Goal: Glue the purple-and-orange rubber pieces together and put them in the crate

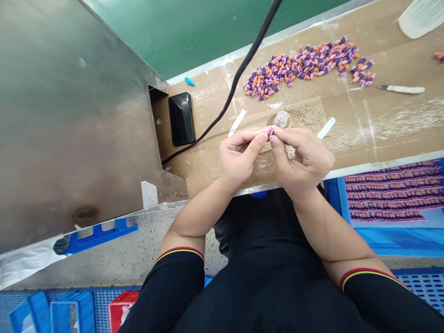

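One small purple-pink piece (270,132), pinched between your left hand (240,156) and right hand (300,161), fingertips together, above the worktop (383,125) near its front edge.

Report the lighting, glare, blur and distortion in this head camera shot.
In the head view, light is bright and even, with a soft sheen across the grey brushed-steel panel; wide-angle distortion tilts the straight silver metal bench edge; the bare left hand and bare right hand show no strong blur, but the tiny pink piece between them is too small to resolve.
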Action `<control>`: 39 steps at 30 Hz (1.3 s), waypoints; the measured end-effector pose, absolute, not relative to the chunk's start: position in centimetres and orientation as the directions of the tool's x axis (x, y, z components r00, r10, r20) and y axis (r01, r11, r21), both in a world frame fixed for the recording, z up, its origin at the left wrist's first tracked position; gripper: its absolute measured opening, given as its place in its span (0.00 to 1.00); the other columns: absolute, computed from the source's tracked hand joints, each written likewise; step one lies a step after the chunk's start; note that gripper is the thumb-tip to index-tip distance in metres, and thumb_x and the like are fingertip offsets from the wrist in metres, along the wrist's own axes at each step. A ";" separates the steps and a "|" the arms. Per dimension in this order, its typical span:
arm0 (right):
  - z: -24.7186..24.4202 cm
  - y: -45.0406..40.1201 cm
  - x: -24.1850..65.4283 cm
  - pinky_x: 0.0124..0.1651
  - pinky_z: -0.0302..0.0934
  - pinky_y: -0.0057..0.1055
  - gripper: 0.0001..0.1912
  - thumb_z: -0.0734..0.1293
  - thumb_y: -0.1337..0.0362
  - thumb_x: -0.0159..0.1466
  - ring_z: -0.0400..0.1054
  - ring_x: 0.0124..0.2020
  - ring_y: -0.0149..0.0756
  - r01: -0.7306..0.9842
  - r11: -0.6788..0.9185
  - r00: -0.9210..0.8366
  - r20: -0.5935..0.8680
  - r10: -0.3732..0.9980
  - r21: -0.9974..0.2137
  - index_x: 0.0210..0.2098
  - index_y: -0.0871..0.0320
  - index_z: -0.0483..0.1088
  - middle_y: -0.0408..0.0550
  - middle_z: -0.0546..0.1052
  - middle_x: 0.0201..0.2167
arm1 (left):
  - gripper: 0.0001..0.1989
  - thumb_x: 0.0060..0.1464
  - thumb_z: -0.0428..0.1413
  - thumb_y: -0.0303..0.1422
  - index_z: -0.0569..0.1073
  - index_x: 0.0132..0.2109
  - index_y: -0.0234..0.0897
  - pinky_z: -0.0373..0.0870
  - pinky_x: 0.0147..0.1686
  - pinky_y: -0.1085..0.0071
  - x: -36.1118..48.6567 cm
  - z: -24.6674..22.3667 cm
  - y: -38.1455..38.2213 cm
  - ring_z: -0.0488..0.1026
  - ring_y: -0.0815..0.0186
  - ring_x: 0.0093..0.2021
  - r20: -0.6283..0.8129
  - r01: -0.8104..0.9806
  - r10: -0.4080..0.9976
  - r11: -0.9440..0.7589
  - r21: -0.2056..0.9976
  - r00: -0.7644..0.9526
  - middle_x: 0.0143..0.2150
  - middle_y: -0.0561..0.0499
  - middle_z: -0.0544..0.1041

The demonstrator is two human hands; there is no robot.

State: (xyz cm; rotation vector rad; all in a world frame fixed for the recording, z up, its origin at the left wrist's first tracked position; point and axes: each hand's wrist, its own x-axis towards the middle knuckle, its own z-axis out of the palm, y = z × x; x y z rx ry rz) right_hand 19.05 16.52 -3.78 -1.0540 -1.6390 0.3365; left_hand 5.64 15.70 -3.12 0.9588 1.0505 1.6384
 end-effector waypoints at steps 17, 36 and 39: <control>-3.1 16.4 19.0 0.57 0.83 0.51 0.11 0.70 0.55 0.79 0.87 0.49 0.50 0.410 0.511 -0.019 0.553 0.833 -0.756 0.50 0.48 0.87 0.53 0.89 0.46 | 0.20 0.58 0.76 0.55 0.88 0.39 0.44 0.86 0.56 0.59 5.7 -3.2 15.7 0.87 0.61 0.45 0.149 -0.295 0.953 -0.226 0.928 -0.263 0.38 0.50 0.87; -2.2 25.5 38.6 0.37 0.69 0.42 0.08 0.71 0.60 0.71 0.79 0.37 0.45 0.643 0.748 -0.672 0.349 0.653 -0.163 0.38 0.48 0.85 0.50 0.88 0.41 | 0.24 0.59 0.73 0.59 0.89 0.46 0.44 0.74 0.32 0.72 4.8 -4.7 17.7 0.80 0.68 0.37 0.173 -0.294 0.953 -0.245 0.924 -0.250 0.47 0.47 0.86; -2.9 25.9 38.8 0.32 0.60 0.38 0.10 0.70 0.60 0.72 0.77 0.36 0.42 0.627 0.778 -0.761 0.181 0.623 -0.044 0.38 0.52 0.84 0.51 0.88 0.42 | 0.24 0.58 0.73 0.60 0.89 0.44 0.44 0.73 0.31 0.73 4.8 -5.0 18.1 0.79 0.69 0.35 0.181 -0.265 0.943 -0.257 0.929 -0.279 0.44 0.47 0.86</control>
